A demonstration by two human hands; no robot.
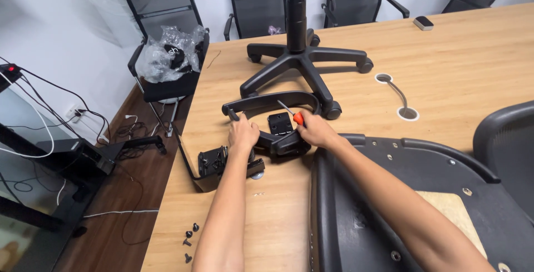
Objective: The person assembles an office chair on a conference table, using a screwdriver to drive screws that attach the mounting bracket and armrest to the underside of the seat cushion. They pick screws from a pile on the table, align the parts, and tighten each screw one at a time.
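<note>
Near the table's [445,66] left edge, left hand [243,134] clamps the loose armrest [272,105]; right hand [315,129] grips a screwdriver [293,114], apparently driving its bracket [280,123]. Several screws [189,240] lie unused.

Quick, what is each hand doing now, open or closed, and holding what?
Left hand: closed on the black armrest part.
Right hand: closed on the screwdriver with the orange handle.

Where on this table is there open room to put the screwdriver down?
Bare wood lies right of the wheeled chair base, past the cable holes, and near the loose screws. It is crowded around both hands, the armrest and the seat.
</note>
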